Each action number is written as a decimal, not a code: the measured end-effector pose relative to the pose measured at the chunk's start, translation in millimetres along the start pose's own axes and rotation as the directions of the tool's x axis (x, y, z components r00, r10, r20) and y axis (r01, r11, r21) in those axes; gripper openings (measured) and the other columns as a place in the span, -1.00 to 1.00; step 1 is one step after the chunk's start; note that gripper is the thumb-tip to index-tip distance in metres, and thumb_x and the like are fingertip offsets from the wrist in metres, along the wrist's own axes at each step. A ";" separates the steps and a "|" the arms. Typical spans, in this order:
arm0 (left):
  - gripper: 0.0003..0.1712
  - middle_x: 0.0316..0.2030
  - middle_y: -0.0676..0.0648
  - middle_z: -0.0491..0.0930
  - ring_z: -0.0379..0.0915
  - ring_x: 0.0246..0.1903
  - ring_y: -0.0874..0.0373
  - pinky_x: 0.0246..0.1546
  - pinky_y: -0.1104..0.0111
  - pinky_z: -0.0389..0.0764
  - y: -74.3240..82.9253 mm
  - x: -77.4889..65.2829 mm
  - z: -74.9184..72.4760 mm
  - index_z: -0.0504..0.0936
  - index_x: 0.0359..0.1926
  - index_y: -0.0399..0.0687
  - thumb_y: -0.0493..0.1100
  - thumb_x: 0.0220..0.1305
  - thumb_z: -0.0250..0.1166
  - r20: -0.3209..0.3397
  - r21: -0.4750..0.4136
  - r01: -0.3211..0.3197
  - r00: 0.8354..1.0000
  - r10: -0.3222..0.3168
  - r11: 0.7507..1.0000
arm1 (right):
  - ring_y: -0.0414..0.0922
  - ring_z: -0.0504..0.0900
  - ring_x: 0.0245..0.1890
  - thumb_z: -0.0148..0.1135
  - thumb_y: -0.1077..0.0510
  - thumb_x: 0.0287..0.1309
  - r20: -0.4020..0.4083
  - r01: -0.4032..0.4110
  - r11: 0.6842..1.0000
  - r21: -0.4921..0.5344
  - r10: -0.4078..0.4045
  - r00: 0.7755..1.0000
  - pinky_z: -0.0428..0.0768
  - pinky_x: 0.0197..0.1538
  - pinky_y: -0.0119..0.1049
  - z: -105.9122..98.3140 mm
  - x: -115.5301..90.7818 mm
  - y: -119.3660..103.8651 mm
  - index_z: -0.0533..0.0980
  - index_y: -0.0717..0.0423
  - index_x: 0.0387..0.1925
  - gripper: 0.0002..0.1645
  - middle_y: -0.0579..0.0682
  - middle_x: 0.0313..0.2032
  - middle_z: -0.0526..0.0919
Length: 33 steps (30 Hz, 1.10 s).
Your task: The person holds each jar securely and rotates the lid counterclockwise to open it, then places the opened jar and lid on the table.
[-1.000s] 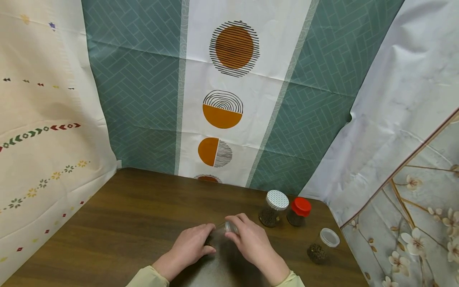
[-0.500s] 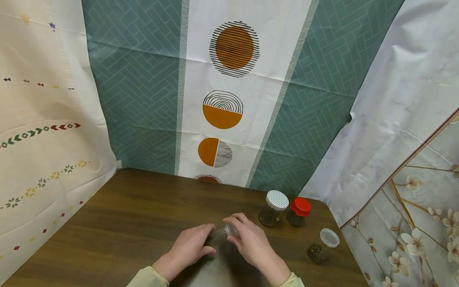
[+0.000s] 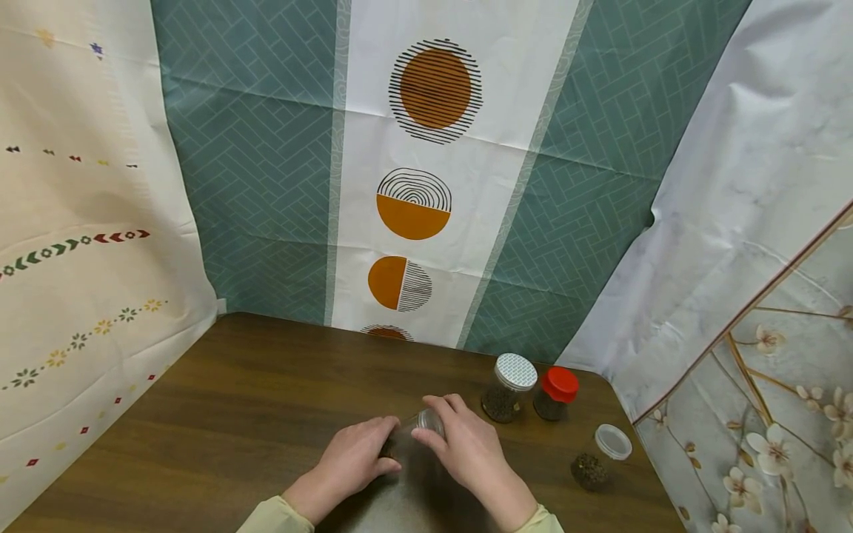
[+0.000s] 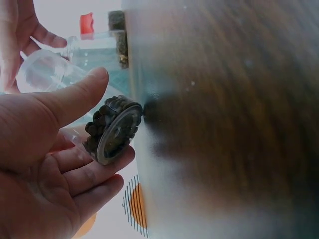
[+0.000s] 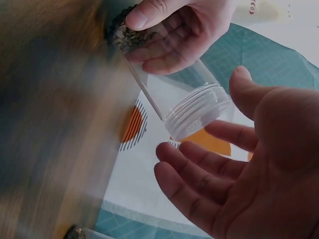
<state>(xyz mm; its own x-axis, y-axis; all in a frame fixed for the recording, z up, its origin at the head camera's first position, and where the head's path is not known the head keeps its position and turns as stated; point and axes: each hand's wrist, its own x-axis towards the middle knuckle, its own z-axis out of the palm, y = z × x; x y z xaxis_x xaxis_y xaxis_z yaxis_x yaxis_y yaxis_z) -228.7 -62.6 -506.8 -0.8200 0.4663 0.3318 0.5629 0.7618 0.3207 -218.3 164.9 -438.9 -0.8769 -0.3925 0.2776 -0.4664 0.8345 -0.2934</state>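
Note:
My left hand (image 3: 356,451) grips the lower part of a clear plastic jar (image 5: 152,97), thumb on one side and fingers on the other. Dark, bean-like pieces (image 4: 112,122) lie at the jar's bottom end. The jar leans over the table, its lid end toward my right hand (image 3: 469,448). Around the clear ridged lid (image 5: 199,112), my right thumb and fingers are spread and loosely curved. A gap shows between them and the lid in the right wrist view. In the head view, the palms hide much of the jar.
On the right of the brown wooden table (image 3: 266,385) stand a white-topped jar (image 3: 501,400), a red-lidded jar (image 3: 552,403) and a clear-lidded jar (image 3: 593,466), each with dark contents. Patterned cloths (image 3: 273,163) hang behind and beside the table.
My right thumb and fingers have shifted and turned slightly around the lid, moving one way and then back. My left hand and the jar have stayed nearly still.

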 end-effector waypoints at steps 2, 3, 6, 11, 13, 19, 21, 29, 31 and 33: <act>-0.32 -0.06 -0.05 0.75 0.75 -0.12 -0.01 -0.19 0.08 0.75 -0.2 -0.2 0.1 0.64 0.15 -0.13 0.07 0.15 0.72 0.000 -0.001 -0.001 1.000 0.001 1.000 | 0.00 0.77 -0.19 0.39 -0.29 0.46 -0.002 -0.015 1.000 -0.008 0.015 1.000 0.71 -0.29 0.04 0.2 0.5 -0.3 0.62 -0.02 0.37 -0.34 0.01 0.08 0.68; -0.32 -0.05 -0.05 0.75 0.75 -0.12 -0.01 -0.19 0.08 0.75 -0.2 -0.2 0.2 0.64 0.16 -0.12 0.07 0.16 0.72 0.002 -0.002 0.000 1.000 0.000 1.000 | -0.02 0.76 -0.23 0.38 -0.29 0.47 -0.001 -0.018 1.000 -0.010 0.018 1.000 0.70 -0.32 0.02 0.3 0.7 -0.4 0.62 -0.02 0.36 -0.35 0.00 0.06 0.69; -0.32 -0.05 -0.06 0.75 0.75 -0.12 -0.01 -0.19 0.09 0.75 -0.8 0.1 1.2 0.64 0.16 -0.13 0.08 0.16 0.72 0.002 -0.004 -0.003 1.000 0.003 1.000 | -0.07 0.72 -0.31 0.37 -0.29 0.48 -0.004 -0.017 1.000 -0.010 0.017 1.000 0.67 -0.36 -0.02 0.5 0.0 -0.3 0.65 -0.02 0.32 -0.39 -0.02 0.00 0.70; -0.33 -0.07 -0.05 0.75 0.75 -0.13 0.01 -0.21 0.10 0.75 -1.3 0.3 2.0 0.64 0.15 -0.14 0.07 0.16 0.72 -0.001 -0.005 -0.008 1.000 0.008 1.000 | -0.09 0.71 -0.32 0.42 -0.23 0.46 -0.017 -0.001 1.000 -0.010 0.001 1.000 0.66 -0.37 -0.03 0.2 -0.6 -0.9 0.66 -0.05 0.31 -0.43 -0.05 -0.01 0.70; -0.33 -0.08 -0.05 0.75 0.74 -0.14 0.01 -0.21 0.10 0.75 -1.3 0.4 1.7 0.64 0.14 -0.14 0.07 0.17 0.72 -0.002 -0.005 -0.008 1.000 0.008 1.000 | -0.07 0.73 -0.30 0.44 -0.21 0.44 -0.019 0.010 1.000 -0.014 -0.010 1.000 0.67 -0.36 -0.01 0.0 -0.8 -0.9 0.66 -0.07 0.31 -0.45 -0.05 0.00 0.70; -0.33 -0.07 -0.04 0.75 0.74 -0.13 0.01 -0.19 0.10 0.75 -0.8 0.7 0.5 0.64 0.15 -0.13 0.08 0.17 0.72 0.003 -0.007 -0.004 1.000 0.004 1.000 | -0.04 0.76 -0.24 0.50 -0.09 0.42 -0.024 0.049 0.999 -0.016 -0.049 0.999 0.69 -0.33 -0.02 1.2 -2.4 -0.4 0.66 -0.05 0.31 -0.48 -0.04 0.04 0.70; -0.33 -0.07 -0.05 0.75 0.74 -0.13 0.01 -0.19 0.09 0.75 -0.3 0.8 -0.1 0.65 0.15 -0.13 0.08 0.17 0.72 0.005 -0.008 -0.002 1.000 0.002 1.000 | -0.04 0.77 -0.21 0.51 -0.06 0.42 -0.024 0.056 0.998 -0.011 -0.056 0.998 0.70 -0.32 -0.02 1.8 -2.9 0.2 0.65 -0.04 0.31 -0.48 -0.04 0.05 0.70; -0.32 -0.03 -0.07 0.76 0.75 -0.11 -0.03 -0.18 0.06 0.76 0.8 1.1 -1.9 0.65 0.17 -0.13 0.07 0.18 0.71 0.022 -0.021 0.011 1.000 -0.010 1.000 | -0.08 0.77 -0.11 0.54 0.01 0.40 -0.029 0.095 0.995 0.007 -0.095 0.995 0.72 -0.27 -0.06 1.4 -3.8 2.3 0.64 -0.08 0.32 -0.48 -0.08 0.12 0.69; -0.32 -0.04 -0.07 0.75 0.75 -0.11 -0.02 -0.17 0.07 0.76 0.7 1.1 -1.8 0.65 0.17 -0.13 0.08 0.18 0.71 0.020 -0.020 0.009 1.000 -0.009 1.000 | -0.08 0.77 -0.09 0.56 0.05 0.39 -0.031 0.107 0.994 0.010 -0.106 0.994 0.73 -0.26 -0.06 1.1 -3.9 2.6 0.64 -0.08 0.33 -0.46 -0.10 0.14 0.68; -0.32 -0.04 -0.06 0.75 0.75 -0.12 -0.02 -0.17 0.07 0.76 0.3 1.1 -1.1 0.65 0.17 -0.13 0.08 0.18 0.71 0.017 -0.019 0.007 1.000 -0.007 1.000 | -0.07 0.77 -0.08 0.57 0.08 0.38 -0.026 0.114 0.993 0.020 -0.114 0.993 0.73 -0.26 -0.06 0.6 -4.0 2.9 0.63 -0.09 0.34 -0.45 -0.10 0.15 0.67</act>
<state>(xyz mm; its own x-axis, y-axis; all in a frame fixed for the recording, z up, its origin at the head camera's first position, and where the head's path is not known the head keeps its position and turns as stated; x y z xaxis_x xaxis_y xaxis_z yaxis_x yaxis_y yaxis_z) -229.4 -62.4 -505.4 -0.8253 0.4687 0.3148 0.5591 0.7563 0.3396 -216.2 168.7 -441.4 -0.8146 -0.4746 0.3333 -0.5659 0.7763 -0.2776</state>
